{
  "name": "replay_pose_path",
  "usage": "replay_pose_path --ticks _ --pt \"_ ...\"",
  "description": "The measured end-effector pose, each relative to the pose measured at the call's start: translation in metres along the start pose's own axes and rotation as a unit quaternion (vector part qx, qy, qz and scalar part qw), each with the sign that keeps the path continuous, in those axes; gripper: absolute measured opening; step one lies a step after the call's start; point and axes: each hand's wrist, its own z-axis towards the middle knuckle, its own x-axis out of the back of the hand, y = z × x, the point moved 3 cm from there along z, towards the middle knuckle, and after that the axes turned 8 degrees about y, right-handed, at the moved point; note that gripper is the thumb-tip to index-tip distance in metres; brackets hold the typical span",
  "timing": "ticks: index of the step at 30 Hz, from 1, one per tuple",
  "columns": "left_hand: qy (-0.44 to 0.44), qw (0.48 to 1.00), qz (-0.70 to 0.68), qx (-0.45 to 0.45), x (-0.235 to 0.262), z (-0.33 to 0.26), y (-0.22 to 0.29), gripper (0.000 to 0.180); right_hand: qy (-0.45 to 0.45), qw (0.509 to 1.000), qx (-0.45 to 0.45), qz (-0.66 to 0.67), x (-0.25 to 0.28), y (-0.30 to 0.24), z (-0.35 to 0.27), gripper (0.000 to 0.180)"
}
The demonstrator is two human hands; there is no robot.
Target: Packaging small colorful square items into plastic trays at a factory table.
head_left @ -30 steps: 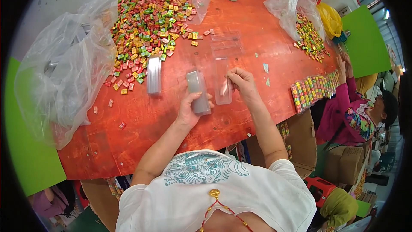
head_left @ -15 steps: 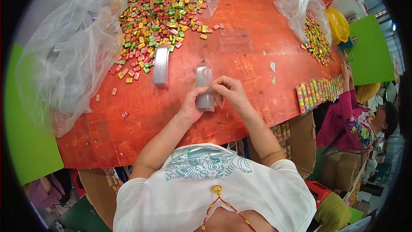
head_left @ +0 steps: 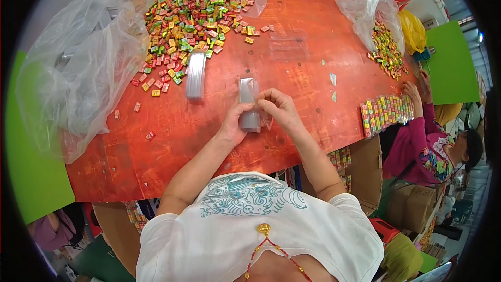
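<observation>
Stack (head_left: 249,119) of clear plastic lies in the left hand (head_left: 234,121), wrapped round its 8 o'clock side. The right hand (head_left: 282,109), pinched narrow on what looks like a tray (head_left: 267,121), has come to 3 o'clock, so tray and stack now meet.

Your left forearm (head_left: 201,164) and right forearm (head_left: 314,156) were angled inward from the near side. Your left hand (head_left: 234,121) was curled in a grip; your right hand (head_left: 281,108), just to its right, formed a fingertip pinch.
</observation>
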Motion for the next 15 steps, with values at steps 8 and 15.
replay_pose_path --ticks 8,15 --pt "0.093 0.996 0.001 -0.017 -0.010 -0.008 0.005 0.041 0.036 0.992 0.066 -0.103 -0.003 0.001 -0.003 0.012" --pt "0.093 0.976 0.177 -0.088 0.003 -0.015 0.037 0.058 0.094 0.986 0.061 -0.124 0.011 0.020 0.002 0.008"
